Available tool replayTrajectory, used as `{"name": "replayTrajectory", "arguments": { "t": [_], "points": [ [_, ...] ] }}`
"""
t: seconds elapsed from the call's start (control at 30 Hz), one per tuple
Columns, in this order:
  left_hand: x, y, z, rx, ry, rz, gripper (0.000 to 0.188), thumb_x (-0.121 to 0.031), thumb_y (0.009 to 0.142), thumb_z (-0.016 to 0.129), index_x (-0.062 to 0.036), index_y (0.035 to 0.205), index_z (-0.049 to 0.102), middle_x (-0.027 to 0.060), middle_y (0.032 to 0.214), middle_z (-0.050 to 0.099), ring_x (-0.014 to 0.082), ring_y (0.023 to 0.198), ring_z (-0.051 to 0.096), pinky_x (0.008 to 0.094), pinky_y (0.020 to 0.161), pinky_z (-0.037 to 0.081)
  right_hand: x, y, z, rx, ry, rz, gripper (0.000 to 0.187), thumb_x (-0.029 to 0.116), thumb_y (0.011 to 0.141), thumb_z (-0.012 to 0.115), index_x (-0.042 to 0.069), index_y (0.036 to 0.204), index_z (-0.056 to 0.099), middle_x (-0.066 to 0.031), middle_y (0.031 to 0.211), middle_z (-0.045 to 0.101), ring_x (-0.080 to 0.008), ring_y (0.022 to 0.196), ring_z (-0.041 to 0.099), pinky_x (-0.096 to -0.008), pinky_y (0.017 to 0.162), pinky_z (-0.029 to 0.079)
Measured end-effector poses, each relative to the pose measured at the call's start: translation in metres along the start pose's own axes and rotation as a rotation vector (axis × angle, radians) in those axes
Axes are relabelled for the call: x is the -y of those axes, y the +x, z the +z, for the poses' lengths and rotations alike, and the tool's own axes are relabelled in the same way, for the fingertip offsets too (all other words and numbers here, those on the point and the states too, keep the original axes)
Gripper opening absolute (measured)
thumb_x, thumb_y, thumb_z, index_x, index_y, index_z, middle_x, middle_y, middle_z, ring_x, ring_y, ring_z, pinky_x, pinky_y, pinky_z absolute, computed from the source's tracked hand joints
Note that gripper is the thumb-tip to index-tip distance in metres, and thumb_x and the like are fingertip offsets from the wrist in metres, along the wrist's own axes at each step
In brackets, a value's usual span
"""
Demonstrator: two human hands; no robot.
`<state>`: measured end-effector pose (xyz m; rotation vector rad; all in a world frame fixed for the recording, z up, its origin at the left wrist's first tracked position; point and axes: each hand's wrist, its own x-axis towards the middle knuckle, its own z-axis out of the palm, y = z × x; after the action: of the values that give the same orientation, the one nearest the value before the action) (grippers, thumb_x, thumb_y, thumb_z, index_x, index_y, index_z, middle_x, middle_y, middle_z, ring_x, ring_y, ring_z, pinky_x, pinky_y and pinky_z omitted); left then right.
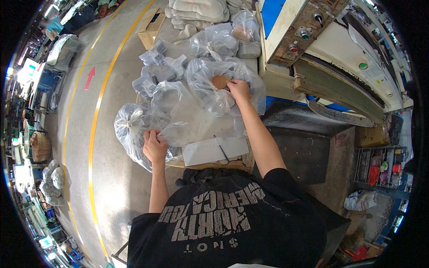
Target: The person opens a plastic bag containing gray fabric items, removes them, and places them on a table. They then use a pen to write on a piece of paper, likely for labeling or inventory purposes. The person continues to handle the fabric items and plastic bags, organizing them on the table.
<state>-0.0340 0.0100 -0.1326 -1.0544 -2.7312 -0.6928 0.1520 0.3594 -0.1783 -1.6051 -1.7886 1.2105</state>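
Note:
My right hand [240,90] pinches a flat, round brown disc [219,81] by its edge. The disc is over a clear plastic bag [201,73] spread wide on the work table [196,125]. At the table's left side, the closed fingers of my left hand [154,146] grip the film of a second clear plastic bag [127,129], gathered into a knot-like bunch. What lies inside this bag is hard to make out. Between my arms lie a white sheet [199,153] and a dark blue pen [221,148].
Grey moulded pieces [154,76], more filled clear bags [214,42] and pale stacked sacks [196,11] stand beyond my hands. A cardboard box [151,29] is at the far left. The machine's button panel [308,31] rises at the right. A wire rack [380,167] stands farther right.

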Motion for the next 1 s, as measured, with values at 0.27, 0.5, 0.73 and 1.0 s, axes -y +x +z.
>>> {"name": "replayTrajectory", "arguments": {
  "t": [0.27, 0.5, 0.73, 1.0],
  "points": [
    [-0.003, -0.001, 0.0, -0.03, -0.008, 0.006, 0.026, -0.006, 0.074, 0.06, -0.0116, 0.098, 0.069, 0.0095, 0.108, 0.068, 0.0396, 0.089, 0.069, 0.0498, 0.074, 0.056, 0.036, -0.034, -0.053, 0.149, 0.449, -0.198, 0.032, 0.027, 0.101, 0.07, -0.002, 0.11, 0.076, -0.0008, 0.081, 0.071, -0.0084, 0.072, 0.062, -0.0253, 0.067, 0.048],
    [-0.001, -0.001, 0.001, -0.023, 0.007, 0.002, 0.026, -0.007, 0.075, 0.061, -0.0121, 0.099, 0.07, 0.0091, 0.108, 0.068, 0.0394, 0.088, 0.07, 0.0499, 0.073, 0.056, 0.073, -0.06, -0.093, 0.205, 0.435, -0.301, 0.026, 0.025, 0.104, 0.069, -0.001, 0.106, 0.075, 0.0024, 0.081, 0.066, -0.0061, 0.074, 0.057, -0.0234, 0.069, 0.044],
    [-0.002, -0.001, 0.001, -0.059, -0.016, 0.019, 0.026, -0.009, 0.075, 0.062, -0.0126, 0.099, 0.07, 0.0088, 0.109, 0.068, 0.0392, 0.089, 0.069, 0.0496, 0.072, 0.056, 0.076, -0.065, -0.097, 0.212, 0.47, -0.344, 0.026, 0.026, 0.102, 0.071, 0.0, 0.105, 0.075, 0.0024, 0.077, 0.064, -0.0048, 0.069, 0.054, -0.024, 0.061, 0.04],
    [-0.002, -0.002, -0.001, -0.068, -0.034, 0.025, 0.027, -0.009, 0.074, 0.062, -0.0124, 0.1, 0.07, 0.0082, 0.108, 0.068, 0.039, 0.088, 0.069, 0.0492, 0.072, 0.056, 0.1, -0.091, -0.114, 0.288, 0.462, -0.333, 0.035, 0.032, 0.107, 0.062, 0.001, 0.101, 0.074, 0.0023, 0.076, 0.062, -0.0049, 0.069, 0.05, -0.0238, 0.062, 0.037]
  ]
}}
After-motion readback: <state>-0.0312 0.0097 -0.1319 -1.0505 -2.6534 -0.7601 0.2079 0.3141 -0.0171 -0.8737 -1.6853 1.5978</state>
